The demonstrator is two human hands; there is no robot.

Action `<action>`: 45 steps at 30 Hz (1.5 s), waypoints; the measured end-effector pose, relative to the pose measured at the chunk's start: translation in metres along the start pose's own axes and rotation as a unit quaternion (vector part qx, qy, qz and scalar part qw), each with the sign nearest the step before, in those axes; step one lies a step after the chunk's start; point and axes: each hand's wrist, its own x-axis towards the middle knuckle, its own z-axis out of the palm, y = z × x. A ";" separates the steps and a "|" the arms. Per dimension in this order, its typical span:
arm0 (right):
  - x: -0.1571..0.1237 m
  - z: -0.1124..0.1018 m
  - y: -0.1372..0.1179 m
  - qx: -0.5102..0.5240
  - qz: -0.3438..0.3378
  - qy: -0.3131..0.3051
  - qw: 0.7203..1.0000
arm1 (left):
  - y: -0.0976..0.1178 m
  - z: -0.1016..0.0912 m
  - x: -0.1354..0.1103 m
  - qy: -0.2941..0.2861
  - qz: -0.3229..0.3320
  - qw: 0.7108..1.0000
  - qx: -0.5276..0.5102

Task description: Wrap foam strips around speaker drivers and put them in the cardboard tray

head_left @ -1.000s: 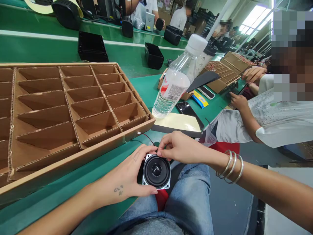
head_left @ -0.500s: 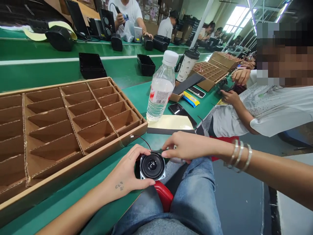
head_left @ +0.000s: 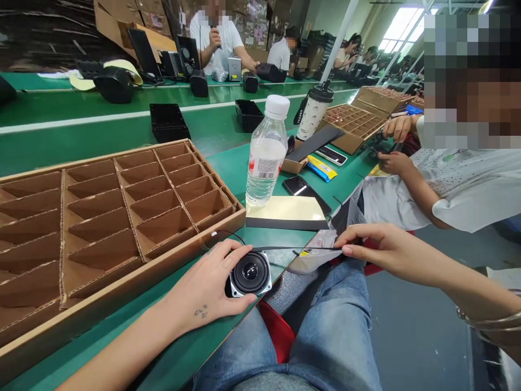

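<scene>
My left hand (head_left: 205, 285) is wrapped around a small round speaker (head_left: 249, 273) with a black cone and metal frame, held at the edge of the green table (head_left: 228, 157). My right hand (head_left: 376, 247) sits off to the right, its fingers pinched on a thin black strip (head_left: 293, 249) that stretches from the speaker's rim to my fingertips. A thin wire (head_left: 228, 234) trails from the speaker toward the cardboard tray. A small clear bag (head_left: 315, 252) lies under the strip.
A long cardboard tray (head_left: 122, 212) of empty slots fills the left. A water bottle (head_left: 266, 152), a yellow-topped pad (head_left: 287, 212), a phone (head_left: 305, 190) and a cup (head_left: 313, 111) stand behind. A co-worker's arm (head_left: 411, 179) is at the right; black bins (head_left: 169, 122) sit further back.
My right hand has moved away to the right, drawing a thin black strip out from the speaker's rim. My left hand keeps the speaker in place. The view has tilted up.
</scene>
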 end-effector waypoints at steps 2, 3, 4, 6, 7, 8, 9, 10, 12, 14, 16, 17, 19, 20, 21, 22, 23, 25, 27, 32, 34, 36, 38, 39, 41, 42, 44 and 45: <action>-0.006 -0.001 0.008 0.012 0.004 0.007 1.000 | 0.003 -0.002 0.001 0.003 0.006 0.999 0.033; -0.010 -0.001 0.013 0.016 0.003 0.011 1.000 | 0.005 -0.003 0.001 0.006 0.011 0.999 0.051; -0.013 -0.001 0.017 0.019 -0.002 0.015 1.000 | 0.007 -0.004 0.002 0.011 0.017 0.997 0.070; -0.020 0.000 0.024 0.018 -0.016 0.020 1.000 | 0.010 -0.006 0.002 0.019 0.032 0.994 0.103; -0.023 0.001 0.027 0.016 -0.025 0.021 0.999 | 0.012 -0.007 0.003 0.022 0.041 0.992 0.118; -0.026 0.002 0.029 0.014 -0.034 0.020 0.999 | 0.013 -0.007 0.003 0.024 0.049 0.990 0.131; -0.029 0.003 0.031 0.012 -0.041 0.019 0.999 | 0.013 -0.007 0.004 0.024 0.056 0.988 0.143; -0.032 0.005 0.032 0.013 -0.046 0.017 0.999 | 0.014 -0.007 0.004 0.025 0.061 0.986 0.153; -0.035 0.009 0.033 0.019 -0.047 0.012 0.999 | 0.014 -0.006 0.005 0.026 0.068 0.983 0.171; -0.039 0.013 0.035 0.030 -0.040 0.005 0.999 | 0.014 -0.006 0.006 0.024 0.072 0.980 0.183; -0.042 0.017 0.037 0.044 -0.034 0.001 0.998 | 0.016 -0.007 0.007 0.019 0.073 0.978 0.194; -0.044 0.019 0.038 0.051 -0.030 -0.003 0.998 | 0.017 -0.008 0.007 0.015 0.071 0.977 0.201; -0.048 0.023 0.040 0.061 -0.022 -0.019 0.998 | 0.019 -0.009 0.007 0.007 0.064 0.975 0.212; -0.050 0.024 0.040 0.062 -0.021 -0.029 0.997 | 0.021 -0.009 0.007 0.004 0.059 0.974 0.217; -0.052 0.026 0.039 0.062 -0.026 -0.039 0.997 | 0.022 -0.010 0.007 0.002 0.054 0.974 0.222; -0.054 0.028 0.038 0.060 -0.034 -0.048 0.996 | 0.023 -0.010 0.007 0.001 0.050 0.973 0.225; -0.056 0.029 0.037 0.057 -0.047 -0.054 0.996 | 0.024 -0.010 0.007 -0.001 0.049 0.973 0.227; -0.058 0.033 0.033 0.048 -0.072 -0.064 0.994 | 0.024 -0.011 0.007 -0.006 0.047 0.972 0.231; -0.060 0.036 0.028 0.037 -0.089 -0.076 0.992 | 0.024 -0.011 0.008 -0.013 0.051 0.971 0.234; -0.064 0.047 0.019 0.019 -0.105 -0.117 0.987 | 0.024 -0.012 0.010 -0.023 0.053 0.970 0.238; -0.065 0.052 0.015 0.020 -0.111 -0.135 0.984 | 0.024 -0.013 0.010 -0.029 0.053 0.969 0.238; -0.066 0.056 0.010 0.015 -0.120 -0.153 0.981 | 0.024 -0.013 0.011 -0.038 0.055 0.968 0.241; -0.066 0.060 0.005 0.003 -0.132 -0.165 0.977 | 0.024 -0.015 0.011 -0.048 0.055 0.965 0.250; -0.066 0.061 0.003 -0.004 -0.139 -0.168 0.976 | 0.025 -0.015 0.012 -0.053 0.055 0.964 0.256; -0.065 0.063 -0.001 -0.019 -0.151 -0.175 0.973 | 0.027 -0.016 0.012 -0.062 0.051 0.959 0.270; -0.064 0.064 -0.002 -0.026 -0.157 -0.177 0.971 | 0.028 -0.015 0.012 -0.065 0.048 0.957 0.280; -0.062 0.062 -0.003 -0.041 -0.169 -0.177 0.969 | 0.032 -0.013 0.012 -0.069 0.041 0.949 0.306; -0.060 0.060 -0.003 -0.047 -0.177 -0.176 0.967 | 0.035 -0.011 0.012 -0.069 0.036 0.944 0.321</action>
